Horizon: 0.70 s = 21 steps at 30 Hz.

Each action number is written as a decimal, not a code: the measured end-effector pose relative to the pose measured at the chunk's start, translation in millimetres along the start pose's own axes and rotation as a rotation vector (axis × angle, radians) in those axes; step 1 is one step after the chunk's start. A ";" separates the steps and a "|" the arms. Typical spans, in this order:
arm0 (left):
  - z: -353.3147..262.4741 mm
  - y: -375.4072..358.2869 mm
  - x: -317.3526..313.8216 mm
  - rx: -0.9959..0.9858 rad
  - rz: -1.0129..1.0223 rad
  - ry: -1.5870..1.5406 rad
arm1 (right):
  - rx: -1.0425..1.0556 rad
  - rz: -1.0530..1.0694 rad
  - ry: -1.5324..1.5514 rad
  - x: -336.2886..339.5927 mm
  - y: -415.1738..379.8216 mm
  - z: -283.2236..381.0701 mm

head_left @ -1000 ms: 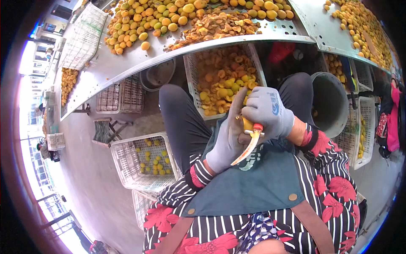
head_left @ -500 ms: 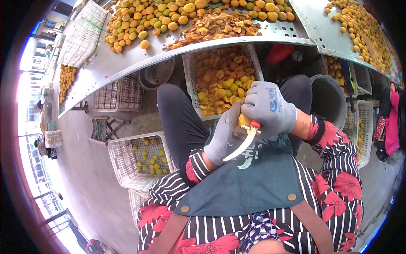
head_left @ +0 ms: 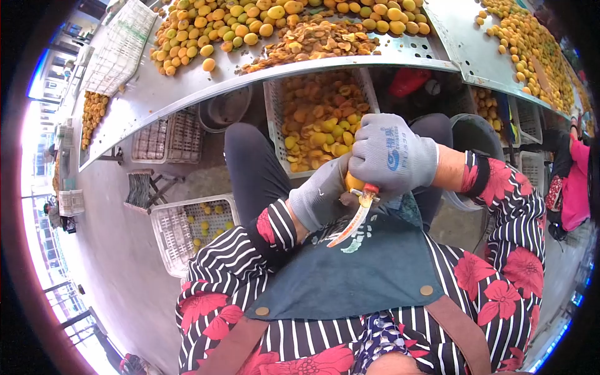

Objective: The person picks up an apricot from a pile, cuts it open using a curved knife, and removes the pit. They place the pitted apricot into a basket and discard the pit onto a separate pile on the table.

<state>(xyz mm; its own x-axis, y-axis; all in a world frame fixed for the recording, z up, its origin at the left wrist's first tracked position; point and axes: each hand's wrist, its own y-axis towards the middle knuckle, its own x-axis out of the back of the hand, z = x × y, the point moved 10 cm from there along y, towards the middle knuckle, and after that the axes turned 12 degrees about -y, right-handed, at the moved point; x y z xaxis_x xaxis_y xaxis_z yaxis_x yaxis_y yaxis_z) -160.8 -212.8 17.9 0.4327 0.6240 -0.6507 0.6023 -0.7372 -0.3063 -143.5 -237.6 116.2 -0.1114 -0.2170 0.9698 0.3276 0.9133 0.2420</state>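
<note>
My left hand (head_left: 317, 197), in a grey knit glove, is closed around an orange-yellow apricot (head_left: 354, 182) in front of my apron. My gloved right hand (head_left: 392, 153) is wrapped round the red handle of a curved knife (head_left: 351, 226). Its blade points down and left, with an orange-red tint along it. Both hands meet at the fruit, so most of the apricot is hidden by fingers. Just beyond them, between my knees, a white plastic crate (head_left: 272, 119) holds cut apricot halves (head_left: 325, 128).
Whole apricots (head_left: 212, 31) and a heap of apricot pieces (head_left: 319, 40) lie on the metal table (head_left: 181, 90). Another crate (head_left: 164, 234) with a few fruits stands at left, near a folding stool (head_left: 140, 190). A bucket (head_left: 478, 137) is at right; a person in pink (head_left: 576, 187) sits beyond.
Both hands have shifted slightly left with the apricot and knife. The blade has turned to point more steeply downward and its face shows more orange-red. The camera view has moved a little.
</note>
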 end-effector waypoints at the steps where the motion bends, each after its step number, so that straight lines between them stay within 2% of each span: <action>1: -1.9 0.7 -3.6 0.011 0.035 -0.069 | 0.035 -0.005 -0.017 1.2 1.4 1.6; 3: -2.0 4.7 -8.1 0.022 0.074 -0.138 | 0.075 0.043 -0.034 3.6 3.6 2.1; 5: 13.0 10.8 5.8 0.117 -0.061 -0.269 | 0.115 0.092 -0.052 0.2 5.9 3.6; 6: 15.0 14.8 10.1 0.117 -0.058 -0.271 | 0.168 0.116 -0.028 -3.4 6.6 8.6; 8: 22.0 26.4 12.7 0.154 0.085 -0.351 | 0.218 0.144 -0.002 -6.4 9.3 12.7; 10: 26.5 36.1 18.0 0.192 0.226 -0.425 | 0.254 0.053 0.049 4.9 13.8 13.8; 12: 16.2 35.1 9.3 0.217 0.363 -0.490 | 0.164 0.049 -0.125 7.5 16.2 -8.2; 13: 17.9 34.4 6.2 0.316 0.340 -0.750 | 0.205 0.036 -0.133 4.4 15.7 -5.3; 14: 15.6 29.8 3.3 0.311 0.337 -0.743 | 0.243 0.020 -0.139 0.8 14.8 -1.5; 15: 20.1 29.5 21.8 0.226 0.139 -0.451 | 0.243 0.016 -0.142 3.2 14.7 -1.4; 16: 16.5 29.0 43.2 0.138 -0.055 -0.160 | 0.109 0.012 -0.139 7.5 16.6 -14.2; 17: 36.5 46.2 53.7 0.136 0.279 -0.884 | -0.018 0.009 -0.135 9.5 17.6 -27.1; 18: 5.7 14.8 33.8 0.081 -0.376 -0.782 | -0.011 0.007 -0.131 5.4 16.2 -25.2; 20: -13.1 23.3 31.2 -0.069 0.086 -0.748 | -0.673 -0.564 0.376 26.9 -19.3 -89.7; 21: -8.8 15.9 52.0 -0.135 -0.120 -0.679 | -0.899 -0.531 0.467 6.2 -27.3 -106.5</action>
<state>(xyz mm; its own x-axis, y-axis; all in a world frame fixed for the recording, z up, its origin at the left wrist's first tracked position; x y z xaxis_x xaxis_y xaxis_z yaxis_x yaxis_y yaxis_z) -122.8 -189.7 -14.8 -0.1303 0.3668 -0.9211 0.7166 -0.6072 -0.3432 -53.2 -300.5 118.9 -0.1389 -0.7803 0.6098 0.9169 0.1313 0.3768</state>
